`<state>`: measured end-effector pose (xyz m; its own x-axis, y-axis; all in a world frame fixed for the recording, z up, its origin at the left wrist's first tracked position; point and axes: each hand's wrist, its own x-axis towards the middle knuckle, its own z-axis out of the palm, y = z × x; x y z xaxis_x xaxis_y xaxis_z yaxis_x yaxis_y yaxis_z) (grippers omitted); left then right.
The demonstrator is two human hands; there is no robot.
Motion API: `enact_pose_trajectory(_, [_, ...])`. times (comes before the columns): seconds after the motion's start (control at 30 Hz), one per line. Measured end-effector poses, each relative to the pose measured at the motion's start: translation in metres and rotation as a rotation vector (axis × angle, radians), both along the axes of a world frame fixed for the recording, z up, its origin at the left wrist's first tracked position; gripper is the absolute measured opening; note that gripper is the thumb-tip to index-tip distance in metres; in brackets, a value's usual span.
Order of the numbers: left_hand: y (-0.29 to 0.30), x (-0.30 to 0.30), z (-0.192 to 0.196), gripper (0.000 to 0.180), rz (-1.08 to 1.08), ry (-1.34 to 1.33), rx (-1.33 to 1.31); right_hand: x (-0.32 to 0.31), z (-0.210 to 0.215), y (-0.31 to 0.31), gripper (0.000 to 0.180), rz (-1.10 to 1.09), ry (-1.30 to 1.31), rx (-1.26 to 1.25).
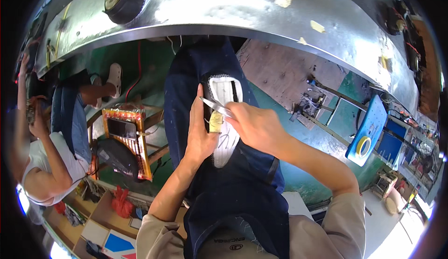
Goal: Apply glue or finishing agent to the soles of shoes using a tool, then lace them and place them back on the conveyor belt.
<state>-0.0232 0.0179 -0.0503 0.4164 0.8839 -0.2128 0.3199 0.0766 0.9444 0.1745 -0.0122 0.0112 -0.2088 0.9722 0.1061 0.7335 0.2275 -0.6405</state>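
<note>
A dark shoe upper lies across my lap with its white underside (224,140) facing up and stitching along its edge. My left hand (201,140) holds it from the left, fingers stretched along its side. My right hand (256,124) grips a silver metal hand tool (215,106) over the shoe's middle; its narrow end points left toward my left fingers. Most of the tool is hidden in my fist, so its exact kind does not show. Between my hands a yellow piece (215,122) shows against the white underside.
A metal-topped bench (205,14) curves across the front, with another dark shoe (123,0) on it. To the left, a stool (149,154) bears a phone (122,129) and a dark shoe piece (116,157). A co-worker (51,165) sits beyond. A blue board (371,128) stands right.
</note>
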Motion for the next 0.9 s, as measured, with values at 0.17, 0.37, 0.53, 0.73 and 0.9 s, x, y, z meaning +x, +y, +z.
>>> enact_pose_trajectory(0.17, [0.004,-0.004,0.006,0.091,-0.099,0.023,0.036,0.001,0.007,0.007,0.02,-0.074,-0.062,-0.142])
enact_pose_trajectory(0.37, [0.012,-0.015,0.019,0.092,-0.193,-0.06,-0.189,0.002,-0.008,-0.005,0.026,0.056,-0.064,-0.266])
enact_pose_trajectory(0.53, [0.019,-0.017,-0.003,0.088,-0.201,-0.204,-0.113,0.036,0.032,-0.006,0.043,-0.053,0.428,-1.092])
enact_pose_trajectory(0.73, [0.002,-0.008,0.006,0.089,-0.055,-0.085,-0.091,0.01,0.027,-0.043,0.038,0.164,-0.053,-0.777])
enact_pose_trajectory(0.9, [-0.063,-0.017,0.03,0.074,0.244,-0.265,-0.566,0.028,0.037,-0.034,0.038,0.064,0.413,-1.217])
